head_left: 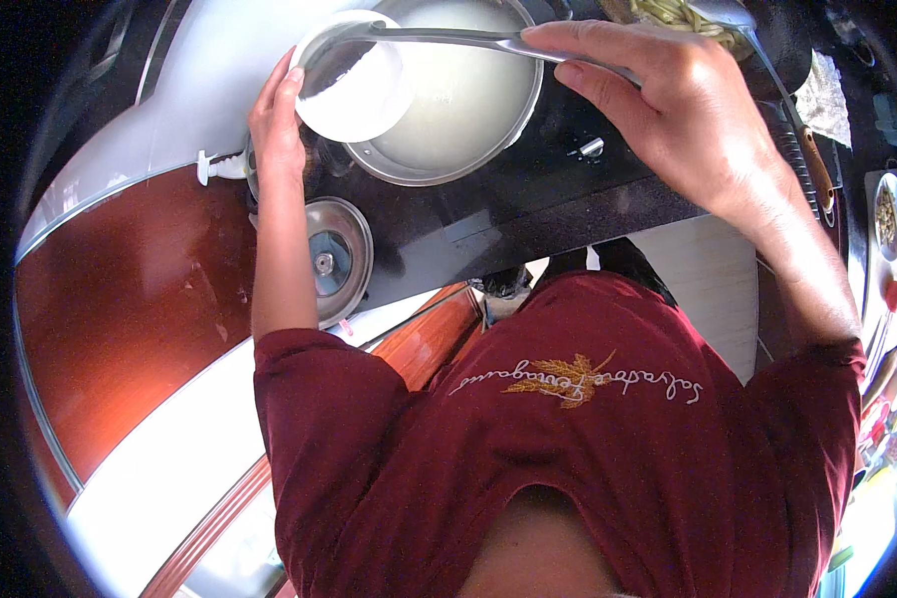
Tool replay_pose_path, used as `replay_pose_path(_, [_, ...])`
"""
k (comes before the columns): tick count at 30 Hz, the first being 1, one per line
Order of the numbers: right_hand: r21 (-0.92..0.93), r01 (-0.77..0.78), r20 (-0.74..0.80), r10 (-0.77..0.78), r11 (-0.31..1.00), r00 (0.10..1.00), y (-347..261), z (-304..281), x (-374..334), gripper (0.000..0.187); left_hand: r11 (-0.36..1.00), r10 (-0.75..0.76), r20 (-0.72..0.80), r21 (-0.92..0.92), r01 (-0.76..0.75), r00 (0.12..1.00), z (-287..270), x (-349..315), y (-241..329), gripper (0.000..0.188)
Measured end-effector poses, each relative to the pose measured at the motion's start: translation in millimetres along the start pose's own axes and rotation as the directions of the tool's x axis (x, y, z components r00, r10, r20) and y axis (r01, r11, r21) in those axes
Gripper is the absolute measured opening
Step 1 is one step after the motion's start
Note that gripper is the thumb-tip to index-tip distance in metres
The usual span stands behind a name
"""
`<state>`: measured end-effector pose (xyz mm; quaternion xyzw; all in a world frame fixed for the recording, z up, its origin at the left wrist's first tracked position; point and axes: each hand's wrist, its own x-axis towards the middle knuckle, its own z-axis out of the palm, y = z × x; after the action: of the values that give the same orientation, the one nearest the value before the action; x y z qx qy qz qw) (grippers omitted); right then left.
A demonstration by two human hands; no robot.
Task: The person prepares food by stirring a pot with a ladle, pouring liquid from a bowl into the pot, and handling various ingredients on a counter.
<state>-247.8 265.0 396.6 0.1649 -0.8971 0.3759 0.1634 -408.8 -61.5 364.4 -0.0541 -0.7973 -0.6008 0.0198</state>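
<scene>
One black tabletop (439, 234), with open room between its front edge and the pot; one steel pot (424, 182) of cloudy liquid; one white bowl (374, 112) overlapping the pot's left rim, gripped by the left hand (278, 130); one steel ladle (448, 38) spanning the pot, head at the bowl, handle pinched in the right hand (673, 110).

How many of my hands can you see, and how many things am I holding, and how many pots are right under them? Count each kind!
Hands: 2 (left hand, right hand)
Held bowls: 1 (white bowl)
Held utensils: 1 (long-handled metal utensil)
Pots underneath: 1 (metal pot with cloudy liquid)
Total: 5
</scene>
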Motion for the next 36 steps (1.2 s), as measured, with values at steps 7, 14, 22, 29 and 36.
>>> replay_pose_path(7, [0.234, -0.156, 0.089, 0.138, 0.96, 0.986, 8, 18, -15, 0.022, 0.995, -0.039, -0.114, -0.096, 0.028, 0.993, 2, 0, 3, 0.047])
replay_pose_path(14, [-0.16, 0.139, 0.154, -0.115, 0.977, 0.981, -6, -23, -1, 0.026, 0.999, -0.033, -0.017, 0.026, 0.033, 0.999, -2, 5, -5, 0.046])
replay_pose_path(22, [-0.4, 0.396, 0.081, -0.399, 0.827, 0.913, 7, 1, -2, 0.034, 0.963, -0.206, 0.113, 0.198, 0.181, 0.972, -6, 23, 2, 0.05])
replay_pose_path(29, [-0.384, 0.25, 0.16, -0.203, 0.889, 0.966, 0, 5, -13, 0.031, 0.95, -0.165, 0.116, 0.286, 0.126, 0.98, 0, 29, 2, 0.051])
replay_pose_path(36, [-0.372, 0.343, 0.078, -0.339, 0.862, 0.937, 1, 3, -6, 0.033, 0.938, -0.205, 0.071, 0.3, 0.175, 0.976, 12, 23, 10, 0.05])
